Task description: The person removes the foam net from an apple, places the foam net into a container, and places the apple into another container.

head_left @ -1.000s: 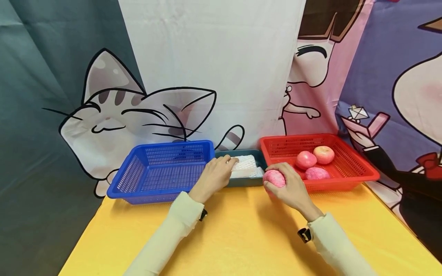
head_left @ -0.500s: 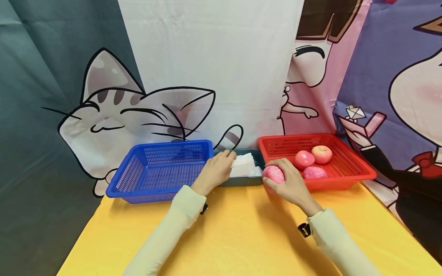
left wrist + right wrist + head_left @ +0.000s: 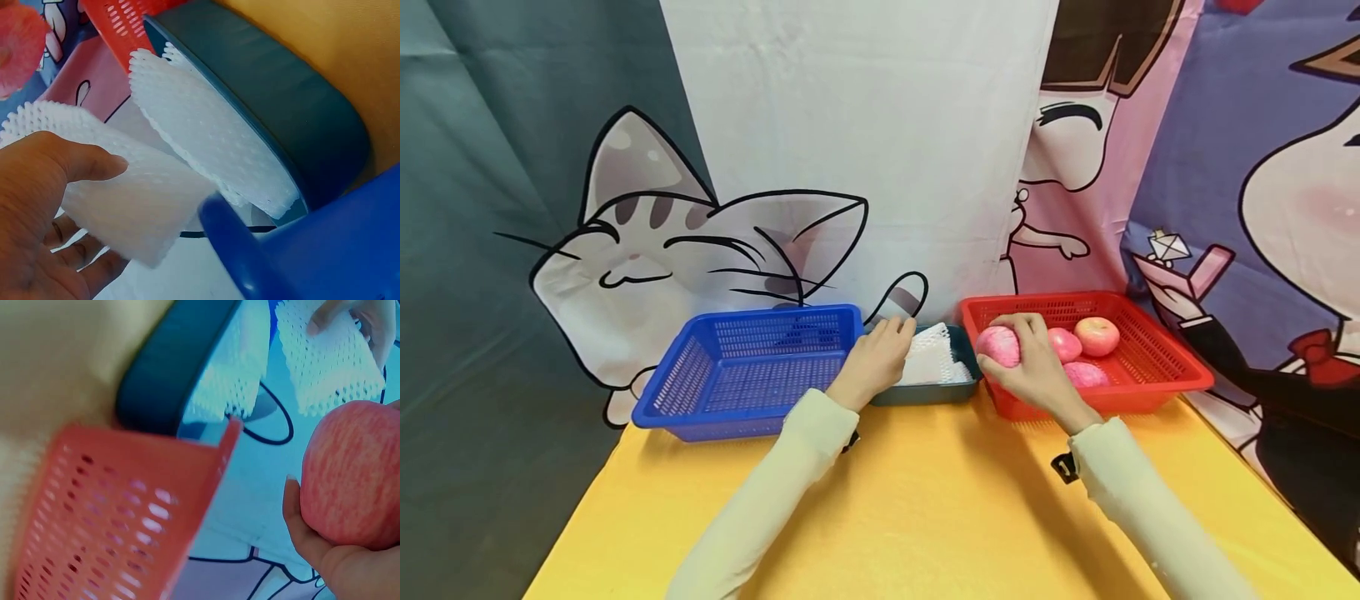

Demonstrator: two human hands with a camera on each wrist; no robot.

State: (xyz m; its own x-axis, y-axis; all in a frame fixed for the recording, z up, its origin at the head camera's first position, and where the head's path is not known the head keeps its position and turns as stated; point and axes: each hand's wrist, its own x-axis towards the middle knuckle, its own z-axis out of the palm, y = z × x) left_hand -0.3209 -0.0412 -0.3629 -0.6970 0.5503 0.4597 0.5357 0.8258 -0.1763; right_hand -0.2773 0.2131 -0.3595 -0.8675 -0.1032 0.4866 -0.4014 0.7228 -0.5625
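My left hand (image 3: 874,360) pinches a white foam fruit net (image 3: 137,187) between thumb and fingers, above the dark green bin (image 3: 925,396). In the left wrist view the net is flat, and more foam nets (image 3: 200,125) lie inside the bin. My right hand (image 3: 1037,371) grips a pink-red apple (image 3: 998,346) close by the red basket's left end. From the right wrist the apple (image 3: 356,475) shows bare, with the fingers curled round it and the held net (image 3: 328,356) just beyond.
Several apples, among them a paler one (image 3: 1097,336), lie in the red basket (image 3: 1172,379) at the right. A blue basket (image 3: 722,427) stands left of the bin. All three are on a yellow table (image 3: 910,500), before a cartoon-printed curtain (image 3: 850,108).
My left hand has risen a little, lifting the foam net up from the bin. My right hand has raised the apple slightly, up against the view of the red basket.
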